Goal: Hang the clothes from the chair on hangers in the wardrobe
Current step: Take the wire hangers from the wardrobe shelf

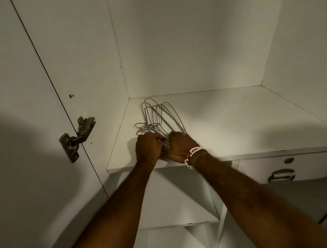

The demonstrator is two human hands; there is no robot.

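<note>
Home wardrobe: wire hangers point(157, 114) lay on white shelf point(230, 119) at left hand point(148, 149); door hinge point(78, 138) sat leftward, drawer point(287, 167) right of right hand point(179, 148).

The shelf point(240, 122) is open to the right of the hangers point(158, 116), as far as the right wall point(303, 44) and the back wall point(189, 38); the space above it is open too. The hangers lie near the left wall point(98, 70), leaving a narrow strip (their hooks reach into it); the left hand point(148, 148) and right hand point(178, 146) grip their near ends at the front edge. A hinge point(78, 138) juts from the door point(11, 101) left of the shelf; a drawer handle point(281, 175) protrudes below right.
</note>
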